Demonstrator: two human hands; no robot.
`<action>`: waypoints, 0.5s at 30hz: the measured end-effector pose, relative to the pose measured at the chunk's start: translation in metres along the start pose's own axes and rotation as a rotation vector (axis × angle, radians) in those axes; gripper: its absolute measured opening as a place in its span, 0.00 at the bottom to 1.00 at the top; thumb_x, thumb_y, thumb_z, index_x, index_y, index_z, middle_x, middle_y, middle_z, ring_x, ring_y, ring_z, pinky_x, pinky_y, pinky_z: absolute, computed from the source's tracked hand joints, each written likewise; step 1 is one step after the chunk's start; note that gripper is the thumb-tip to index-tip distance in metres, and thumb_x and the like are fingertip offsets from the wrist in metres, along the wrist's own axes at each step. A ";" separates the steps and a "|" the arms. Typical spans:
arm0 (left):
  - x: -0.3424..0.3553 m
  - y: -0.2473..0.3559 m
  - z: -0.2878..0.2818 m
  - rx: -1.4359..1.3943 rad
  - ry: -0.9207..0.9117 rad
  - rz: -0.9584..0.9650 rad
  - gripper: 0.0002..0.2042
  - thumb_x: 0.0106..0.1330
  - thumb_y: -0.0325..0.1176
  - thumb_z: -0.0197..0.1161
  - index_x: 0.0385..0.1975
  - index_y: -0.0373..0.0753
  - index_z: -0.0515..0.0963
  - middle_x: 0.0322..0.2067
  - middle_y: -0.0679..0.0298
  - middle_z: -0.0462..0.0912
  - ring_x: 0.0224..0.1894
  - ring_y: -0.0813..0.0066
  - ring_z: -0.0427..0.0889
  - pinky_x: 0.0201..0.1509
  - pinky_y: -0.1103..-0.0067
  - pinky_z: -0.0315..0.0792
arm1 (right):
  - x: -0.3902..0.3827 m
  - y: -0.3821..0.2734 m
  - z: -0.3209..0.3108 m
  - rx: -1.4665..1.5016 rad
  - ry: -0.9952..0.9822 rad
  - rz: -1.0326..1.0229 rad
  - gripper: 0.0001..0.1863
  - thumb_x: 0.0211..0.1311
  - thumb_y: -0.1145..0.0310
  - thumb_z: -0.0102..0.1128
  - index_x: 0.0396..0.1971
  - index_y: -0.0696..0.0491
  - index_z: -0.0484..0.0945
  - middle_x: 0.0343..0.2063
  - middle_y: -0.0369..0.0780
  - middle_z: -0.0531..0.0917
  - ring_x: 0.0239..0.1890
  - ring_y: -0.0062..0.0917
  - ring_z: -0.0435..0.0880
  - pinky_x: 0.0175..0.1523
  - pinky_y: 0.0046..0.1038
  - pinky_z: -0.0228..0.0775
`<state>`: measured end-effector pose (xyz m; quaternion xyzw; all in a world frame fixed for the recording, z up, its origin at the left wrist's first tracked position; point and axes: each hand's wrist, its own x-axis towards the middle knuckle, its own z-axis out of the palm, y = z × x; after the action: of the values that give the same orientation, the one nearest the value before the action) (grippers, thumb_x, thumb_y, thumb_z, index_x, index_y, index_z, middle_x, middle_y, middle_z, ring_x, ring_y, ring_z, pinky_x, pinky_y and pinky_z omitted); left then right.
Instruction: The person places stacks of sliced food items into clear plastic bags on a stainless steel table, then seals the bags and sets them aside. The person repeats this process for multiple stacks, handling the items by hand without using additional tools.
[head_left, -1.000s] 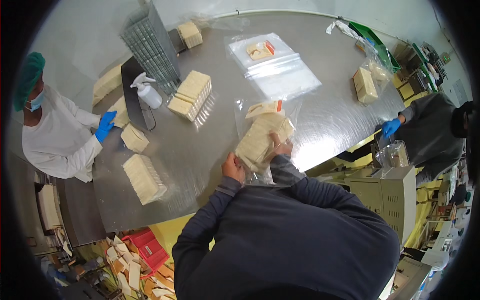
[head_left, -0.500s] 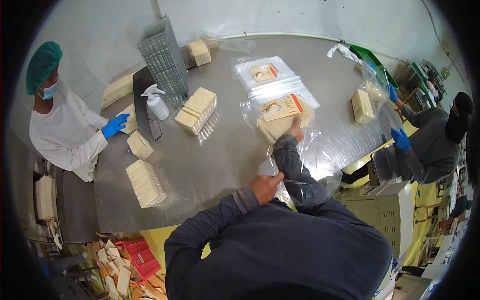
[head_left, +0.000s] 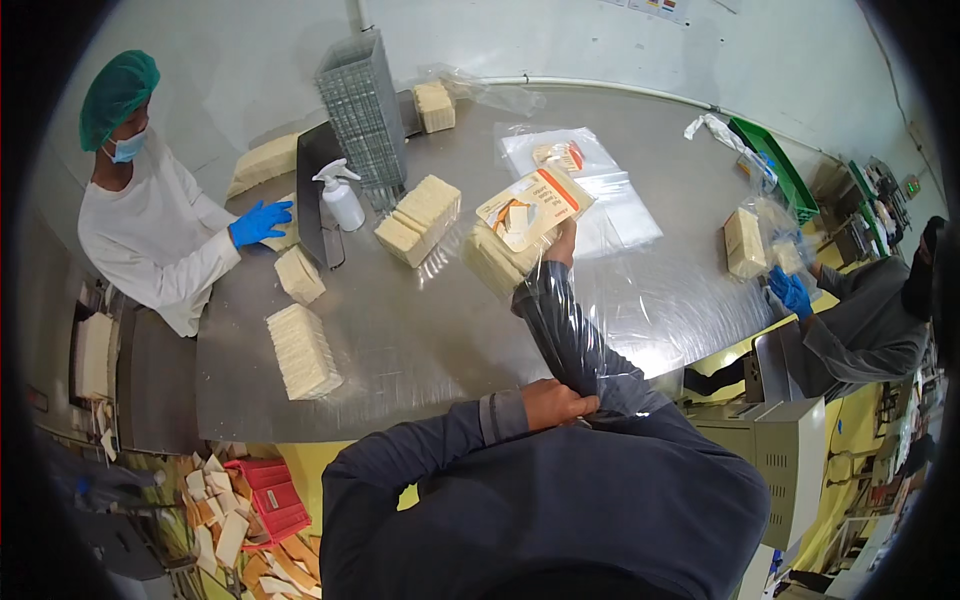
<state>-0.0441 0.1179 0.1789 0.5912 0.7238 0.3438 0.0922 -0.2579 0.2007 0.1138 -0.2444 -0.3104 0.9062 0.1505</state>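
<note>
My right hand (head_left: 559, 242) grips a stack of sliced white bread (head_left: 492, 252) topped with a printed orange-and-white label, near the middle of the steel table (head_left: 420, 350). A long clear plastic bag (head_left: 630, 395) is drawn over my right forearm, around the bread. My left hand (head_left: 560, 405) pinches the bag's open end close to my body. Behind the bread lie flat clear bags (head_left: 620, 205) with another label (head_left: 558, 154) on them.
Bread stacks (head_left: 305, 355) (head_left: 418, 220), a white spray bottle (head_left: 343, 203) and tall metal tins (head_left: 357, 120) stand to the left. A gloved co-worker (head_left: 150, 240) works there; another (head_left: 865, 340) is at the right beside a green tray (head_left: 795, 185).
My right hand has carried the bread and label up and then leftward, with the bag stretched along my arm. My left hand moved down and right to the bag's end.
</note>
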 end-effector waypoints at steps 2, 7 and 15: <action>0.000 0.000 0.003 0.003 0.027 0.025 0.17 0.50 0.29 0.56 0.41 0.37 0.67 0.18 0.57 0.76 0.23 0.57 0.78 0.24 0.69 0.72 | 0.006 0.002 0.002 -0.038 -0.017 0.002 0.24 0.49 0.55 0.61 0.36 0.61 0.75 0.34 0.43 0.79 0.36 0.28 0.78 0.39 0.28 0.70; -0.007 -0.012 0.014 -0.167 0.018 0.057 0.16 0.53 0.29 0.55 0.43 0.34 0.69 0.21 0.55 0.75 0.24 0.56 0.77 0.26 0.68 0.70 | 0.015 0.001 0.008 -0.152 -0.058 -0.006 0.23 0.49 0.55 0.61 0.35 0.61 0.75 0.33 0.42 0.79 0.35 0.27 0.78 0.38 0.28 0.71; -0.020 -0.020 0.010 -0.099 0.069 -0.237 0.16 0.49 0.28 0.57 0.41 0.41 0.72 0.20 0.51 0.75 0.25 0.52 0.76 0.28 0.64 0.68 | 0.048 0.017 -0.040 -0.853 -0.105 -0.263 0.21 0.50 0.55 0.60 0.33 0.59 0.77 0.31 0.41 0.80 0.32 0.26 0.79 0.37 0.28 0.71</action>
<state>-0.0485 0.1024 0.1537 0.4841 0.7735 0.3856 0.1363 -0.2787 0.2278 0.0589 -0.1969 -0.6920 0.6814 0.1343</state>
